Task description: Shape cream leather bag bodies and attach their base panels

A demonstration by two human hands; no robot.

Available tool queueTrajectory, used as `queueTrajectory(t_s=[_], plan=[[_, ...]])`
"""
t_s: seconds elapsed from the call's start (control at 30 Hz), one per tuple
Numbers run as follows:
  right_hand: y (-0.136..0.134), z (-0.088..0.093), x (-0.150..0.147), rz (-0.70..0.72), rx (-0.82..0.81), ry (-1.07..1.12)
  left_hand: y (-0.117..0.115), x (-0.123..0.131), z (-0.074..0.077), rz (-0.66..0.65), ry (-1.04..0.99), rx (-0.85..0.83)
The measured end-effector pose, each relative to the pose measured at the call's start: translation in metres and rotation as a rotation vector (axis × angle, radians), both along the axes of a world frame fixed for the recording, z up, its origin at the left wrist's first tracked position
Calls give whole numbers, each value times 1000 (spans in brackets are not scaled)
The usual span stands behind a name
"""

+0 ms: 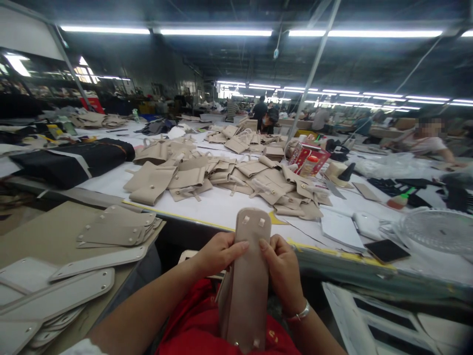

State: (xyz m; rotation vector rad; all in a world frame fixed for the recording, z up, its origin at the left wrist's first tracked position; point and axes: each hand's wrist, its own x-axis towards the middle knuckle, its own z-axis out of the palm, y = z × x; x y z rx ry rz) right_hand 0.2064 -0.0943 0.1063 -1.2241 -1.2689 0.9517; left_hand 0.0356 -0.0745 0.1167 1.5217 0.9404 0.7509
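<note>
Between my two hands stands a long taupe leather-like bag piece (pixel 251 286) with a rounded top, two small pale pieces near its upper end and metal studs at its lower end. My left hand (pixel 221 251) grips its left edge, thumb flat on the front. On the right edge my right hand (pixel 283 266) pinches it the same way, with a silvery bracelet at the wrist. The other fingers of both hands are partly hidden behind the piece. Its lower part rests against red cloth (pixel 192 320) on my lap.
A heap of beige bag pieces (pixel 221 177) covers the white-topped table (pixel 207 209) ahead. At left, white-backed panels (pixel 74 296) and taupe flaps (pixel 118 229) lie on a board. A phone (pixel 387 250) and a glass-like dish (pixel 439 229) sit at right. Another person (pixel 421 143) works beyond.
</note>
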Motion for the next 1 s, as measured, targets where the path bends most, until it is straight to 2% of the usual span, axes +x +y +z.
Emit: queueTrajectory(t_s=[0.2,0.3,0.57,0.7,0.8,0.87,0.93,1.0], plan=[[3,12,9,61,71,-559,-2,1,-6,24,-103,-52],[3,15,10,94,94,-663,-1,3,-7,32,-120,-71],[0,12,5,156,173,-528,-5,3,-9,59,-127,-77],[1,5,3,234,90,-230,-9,5,-8,90,-108,-76],[3,-3,0,280,5,15,-9,8,-13,116,-153,-87],[5,-7,-1,296,-23,102,-9,9,-17,138,-190,-102],[8,-6,-1,317,-47,80,-8,10,-18,166,-205,-117],[10,0,2,287,-25,-101,-7,11,-16,188,-194,-131]])
